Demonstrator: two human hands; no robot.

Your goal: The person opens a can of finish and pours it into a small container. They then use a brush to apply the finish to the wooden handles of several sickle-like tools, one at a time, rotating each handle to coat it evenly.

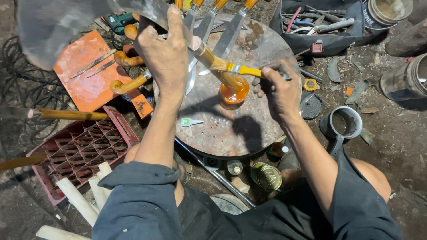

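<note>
At frame centre the left hand (165, 53) grips a large knife (58, 26), blade blurred toward the upper left. The right hand (279, 89) pinches a yellow-handled brush (235, 68) against the knife's wooden handle (208, 57), above a probably varnish-filled orange cup (234, 91) on the round table (222, 129).

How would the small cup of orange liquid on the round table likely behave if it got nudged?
The cup of orange liquid looks small and light, so it would probably slide or tip easily. It appears open-topped and full, so a bump would likely spill. The brush in the right hand hangs just above it.
</note>
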